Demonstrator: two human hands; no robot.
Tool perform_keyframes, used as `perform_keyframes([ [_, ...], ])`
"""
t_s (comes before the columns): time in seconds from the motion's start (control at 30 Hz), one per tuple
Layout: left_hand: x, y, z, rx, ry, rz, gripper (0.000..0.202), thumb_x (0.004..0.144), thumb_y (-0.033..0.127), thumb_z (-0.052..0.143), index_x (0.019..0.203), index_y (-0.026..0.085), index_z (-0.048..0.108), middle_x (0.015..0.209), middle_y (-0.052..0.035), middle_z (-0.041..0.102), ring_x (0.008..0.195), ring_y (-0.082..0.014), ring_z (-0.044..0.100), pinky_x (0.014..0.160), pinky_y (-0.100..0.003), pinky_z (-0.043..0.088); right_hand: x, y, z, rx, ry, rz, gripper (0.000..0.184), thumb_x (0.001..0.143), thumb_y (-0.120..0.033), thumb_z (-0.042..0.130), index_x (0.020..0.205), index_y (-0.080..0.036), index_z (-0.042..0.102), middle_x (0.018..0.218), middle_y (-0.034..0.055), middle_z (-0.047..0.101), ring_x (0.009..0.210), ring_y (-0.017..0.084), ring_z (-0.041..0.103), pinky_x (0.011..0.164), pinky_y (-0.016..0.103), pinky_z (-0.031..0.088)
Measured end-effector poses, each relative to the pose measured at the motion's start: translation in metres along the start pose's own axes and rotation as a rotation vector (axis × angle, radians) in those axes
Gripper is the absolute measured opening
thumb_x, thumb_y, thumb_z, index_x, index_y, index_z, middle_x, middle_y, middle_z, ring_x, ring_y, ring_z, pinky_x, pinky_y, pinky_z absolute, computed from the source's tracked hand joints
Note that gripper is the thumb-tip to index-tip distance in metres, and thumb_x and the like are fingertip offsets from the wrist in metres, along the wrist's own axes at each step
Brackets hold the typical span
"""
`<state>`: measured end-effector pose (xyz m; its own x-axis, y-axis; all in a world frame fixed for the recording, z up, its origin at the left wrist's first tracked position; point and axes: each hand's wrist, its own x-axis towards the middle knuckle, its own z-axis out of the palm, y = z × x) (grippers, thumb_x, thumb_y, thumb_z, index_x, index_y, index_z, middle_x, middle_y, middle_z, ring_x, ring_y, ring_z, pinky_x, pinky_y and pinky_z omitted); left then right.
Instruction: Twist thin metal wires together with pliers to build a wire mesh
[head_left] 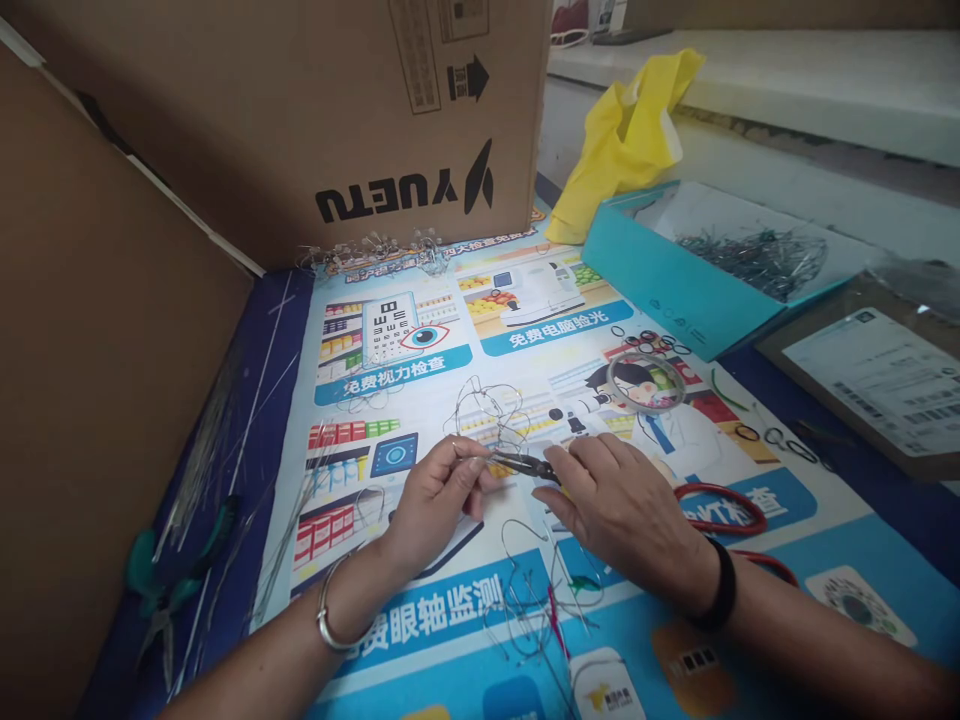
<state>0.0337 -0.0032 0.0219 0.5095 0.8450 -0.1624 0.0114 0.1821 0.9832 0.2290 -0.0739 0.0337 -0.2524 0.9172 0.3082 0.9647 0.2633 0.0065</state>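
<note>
My left hand [442,490] is closed in a pinch on a thin wire, of which only a little shows at the fingertips. My right hand [622,500] grips a pair of pliers [529,465]; their dark jaws point left and meet the wire at my left fingers. The palm hides most of the plier handles. Just beyond both hands lies a loose tangle of bent wire [487,405]. Nearer to me, between the forearms, is another wire tangle [525,590] with a green piece and a pink piece in it.
Red-handled scissors [724,508] lie partly under my right forearm. Green-handled pliers [161,590] and straight wires [199,460] are at left. A tape roll [645,383], a teal box [675,290] of wire pieces and a parcel [877,360] are at right. Cardboard [300,110] stands behind.
</note>
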Motion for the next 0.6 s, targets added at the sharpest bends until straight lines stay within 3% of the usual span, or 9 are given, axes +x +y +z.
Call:
perform_keyframes([
  [0.33,-0.002,-0.002,0.004,0.025,0.119,0.138,0.015,0.089,0.032,0.05,0.094,0.018,0.052,0.073,0.0026,0.058,0.045,-0.0026,0.048,0.046,-0.015,0.04,-0.008,-0.004,-0.003,0.269,-0.034,0.063,0.024,0.089,-0.037,0.044,0.091,-0.016,0.055,0.082,0.0076,0.053,0.077,0.02,0.047,0.065,0.03,0.036],
  [0.6,-0.007,-0.005,0.012,0.011,0.155,0.203,0.014,0.089,0.031,0.05,0.095,0.019,0.052,0.074,0.0024,0.06,0.045,-0.0031,0.05,0.045,-0.016,0.041,-0.005,-0.019,0.002,0.258,-0.034,0.12,0.027,0.089,-0.04,0.042,0.091,-0.017,0.055,0.082,0.0082,0.053,0.077,0.022,0.047,0.064,0.033,0.037],
])
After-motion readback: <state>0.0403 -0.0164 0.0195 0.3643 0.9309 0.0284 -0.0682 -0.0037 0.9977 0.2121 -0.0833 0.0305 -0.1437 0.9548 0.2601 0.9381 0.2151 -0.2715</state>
